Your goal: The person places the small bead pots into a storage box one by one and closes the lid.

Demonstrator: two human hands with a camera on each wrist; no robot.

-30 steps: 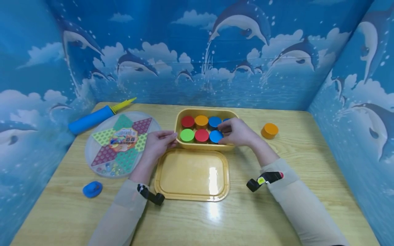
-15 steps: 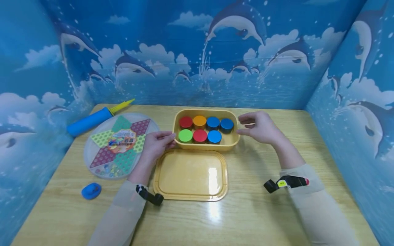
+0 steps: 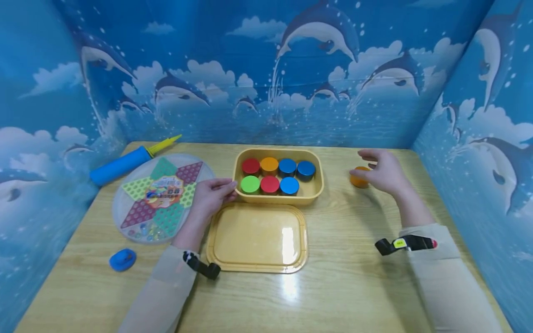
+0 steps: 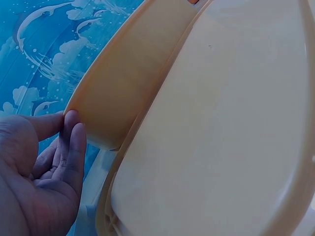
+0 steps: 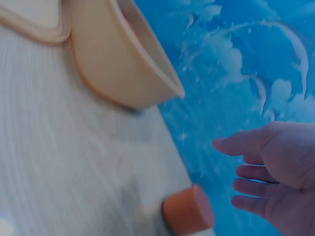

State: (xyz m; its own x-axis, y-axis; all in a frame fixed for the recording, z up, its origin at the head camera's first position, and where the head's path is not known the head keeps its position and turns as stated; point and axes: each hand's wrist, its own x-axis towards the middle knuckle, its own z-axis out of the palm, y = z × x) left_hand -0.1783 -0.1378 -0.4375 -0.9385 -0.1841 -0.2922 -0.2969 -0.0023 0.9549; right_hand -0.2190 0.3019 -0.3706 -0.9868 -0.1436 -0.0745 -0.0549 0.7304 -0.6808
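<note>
A yellow plastic box (image 3: 278, 200) holds several round blocks: a dark red block (image 3: 251, 165), an orange block (image 3: 269, 164), a green block (image 3: 250, 183), a red block (image 3: 269, 184) and several blue ones. My left hand (image 3: 210, 195) pinches the left end of the box by its rim; the left wrist view shows the fingertips there (image 4: 71, 117). Off to the right, a loose orange cylinder (image 3: 359, 177) stands on the table. My right hand (image 3: 385, 172) hovers beside and over it, fingers spread; the right wrist view shows a gap between hand (image 5: 280, 172) and cylinder (image 5: 188, 210).
The yellow lid (image 3: 257, 238) lies flat in front of the box. At left are a round Chinese checkers board (image 3: 160, 199) with marbles, a blue pump (image 3: 120, 165) with a yellow nozzle, and a small blue object (image 3: 122, 260). A dolphin-print curtain (image 3: 266, 92) encloses the table.
The right hand has left the box and moved right to the loose orange cylinder. A blue block it covered now shows at the box's back right. The left hand stays at the box.
</note>
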